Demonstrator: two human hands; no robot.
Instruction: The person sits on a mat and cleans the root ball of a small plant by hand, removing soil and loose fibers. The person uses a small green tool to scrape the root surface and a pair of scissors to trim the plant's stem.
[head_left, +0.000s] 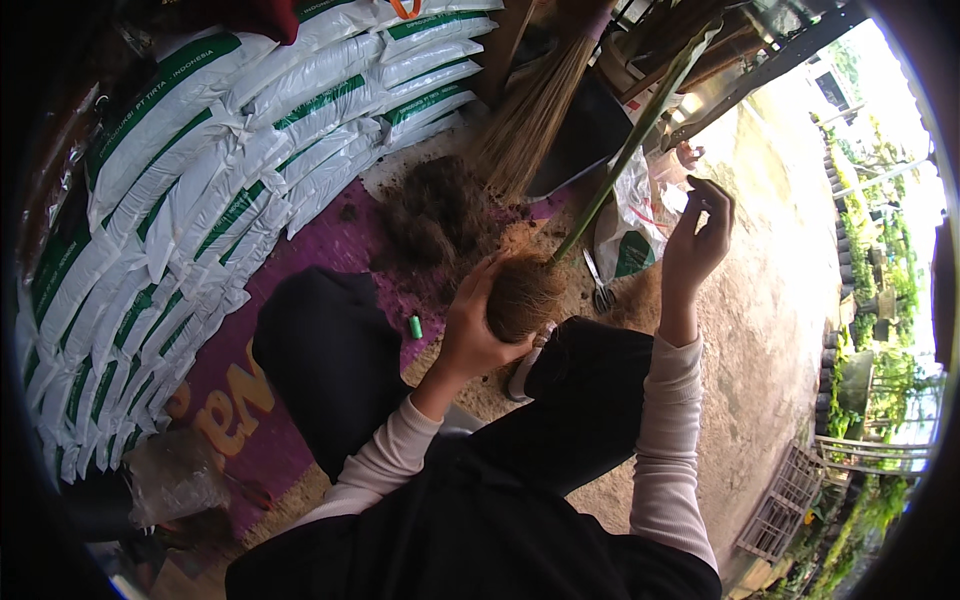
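My left hand (pixel 468 325) is closed around the side of a brown, hairy fibre ball (pixel 522 300) held above my lap. A long green leaf stem (pixel 610 185) rises out of the ball and leans to the far right. Off to the right, my right hand (pixel 702 225) is raised well apart from the ball, its fingers curled together. Anything between those fingers is too thin or small to make out. Scissors with dark handles (pixel 602 294) lie on the ground beyond the ball. A small green thread spool (pixel 416 327) rests left of my left hand.
White and green sacks (pixel 240 150) are stacked along the left. A heap of dark fibre (pixel 435 210) lies on a purple banner (pixel 285 300). A stick broom (pixel 545 110) stands at the back, near a clear plastic bag (pixel 628 215). Potted plants (pixel 870 260) line the right edge.
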